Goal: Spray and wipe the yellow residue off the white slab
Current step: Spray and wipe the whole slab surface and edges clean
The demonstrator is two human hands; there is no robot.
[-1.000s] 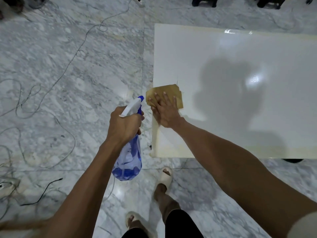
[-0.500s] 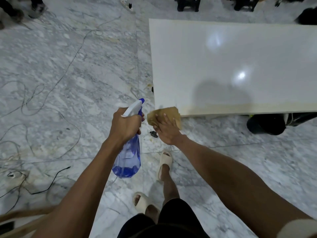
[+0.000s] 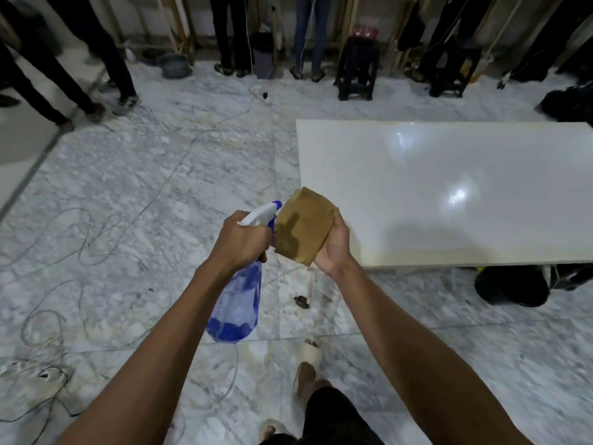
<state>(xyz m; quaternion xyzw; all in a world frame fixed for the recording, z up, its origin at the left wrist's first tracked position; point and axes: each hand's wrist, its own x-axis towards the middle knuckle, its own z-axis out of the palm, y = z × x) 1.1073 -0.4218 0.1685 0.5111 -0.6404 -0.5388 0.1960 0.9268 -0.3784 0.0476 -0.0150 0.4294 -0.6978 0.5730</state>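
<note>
Head view: right hand (image 3: pixel 333 248) has lifted the brown cloth (image 3: pixel 303 224) off the white slab (image 3: pixel 449 194); left hand (image 3: pixel 242 240) grips the spray bottle (image 3: pixel 239 300), nozzle at the cloth — likely rewetting.

The room is dim, with cool light falling from overhead. Two bright spots of glare sit on the glossy white slab (image 3: pixel 449 175), and a soft grey shadow spreads across its near edge. The marble floor (image 3: pixel 144 187) gives a dull sheen. The wide lens bends straight lines outward at the edges. The standing legs (image 3: pixel 106 62) at far left smear with motion blur, and fine detail is soft throughout.
</note>
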